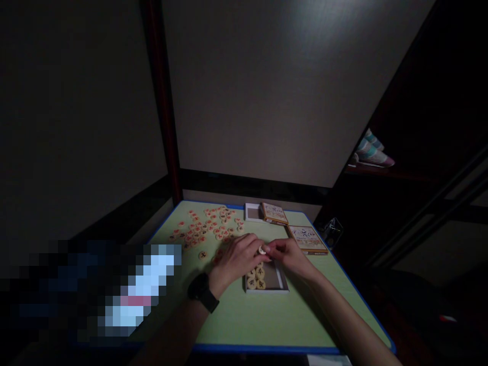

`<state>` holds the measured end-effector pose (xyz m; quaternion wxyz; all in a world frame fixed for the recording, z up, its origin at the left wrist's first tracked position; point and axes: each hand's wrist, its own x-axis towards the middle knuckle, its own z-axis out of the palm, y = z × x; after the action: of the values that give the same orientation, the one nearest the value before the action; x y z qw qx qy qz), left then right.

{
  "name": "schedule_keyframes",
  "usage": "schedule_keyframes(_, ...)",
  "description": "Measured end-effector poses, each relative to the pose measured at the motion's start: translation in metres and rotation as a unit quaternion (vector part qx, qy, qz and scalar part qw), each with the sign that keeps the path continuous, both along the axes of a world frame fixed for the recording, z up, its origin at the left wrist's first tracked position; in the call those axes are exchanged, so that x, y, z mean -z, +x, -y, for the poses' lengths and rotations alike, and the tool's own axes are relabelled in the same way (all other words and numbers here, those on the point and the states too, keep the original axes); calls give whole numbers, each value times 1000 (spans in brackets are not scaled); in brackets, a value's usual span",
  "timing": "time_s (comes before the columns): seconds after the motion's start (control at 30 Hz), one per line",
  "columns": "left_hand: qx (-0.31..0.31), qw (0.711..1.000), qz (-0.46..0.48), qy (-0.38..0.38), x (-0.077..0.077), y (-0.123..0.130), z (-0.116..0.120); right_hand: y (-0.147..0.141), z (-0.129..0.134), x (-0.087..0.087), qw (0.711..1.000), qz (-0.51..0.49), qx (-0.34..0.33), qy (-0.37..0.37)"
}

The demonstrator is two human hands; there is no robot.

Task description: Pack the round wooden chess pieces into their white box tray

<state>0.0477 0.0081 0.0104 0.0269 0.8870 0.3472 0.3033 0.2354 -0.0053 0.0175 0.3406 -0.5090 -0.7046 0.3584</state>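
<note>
Over an open tray [273, 291], my left hand [238, 254] and my right hand [290, 255] meet fingertip to fingertip. Between them is a round, pale wooden Chinese chess piece [262, 250], pinched from both sides. My left hand is closed, its fingers bent and partly hiding the tray's far left corner. The fingers of my right hand are closed too, at the piece's right edge. Inside the tray, along the left side, Chinese chess pieces [260, 284] with dark characters lie in rows. The tray's right part shows a bare grey-brown bottom.
Many loose pieces [202, 229], mostly red-marked, are scattered on the far left of the green table [229, 325]. One dark-marked piece [203, 255] lies nearer. A second tray [253, 212], a small box lid [274, 213] and another lid [308, 240] are at the back right.
</note>
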Motion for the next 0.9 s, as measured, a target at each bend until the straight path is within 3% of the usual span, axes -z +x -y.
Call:
schedule_keyframes(0.13,22,999,11,-22,-7,-3,5,3,2,-5,1000,-7,12,-21)
schedule_keyframes(0.23,42,998,33,-27,-10,-7,5,10,10,-12,999,47,19,-8)
schedule_keyframes(0.33,-10,999,35,-15,-7,-8,1,13,25,-13,992,121,-10,-19)
schedule_keyframes(0.5,-118,992,-42,-21,0,-5,-7,0,50,-8,966,253,-18,-37)
schedule_keyframes(0.7,-133,985,-97,-41,-4,-3,-4,-12,52,-10,926,375,-32,0)
schedule_keyframes(0.9,-134,985,-98,-39,-4,-2,-4,-17,50,-5,921,386,-50,29)
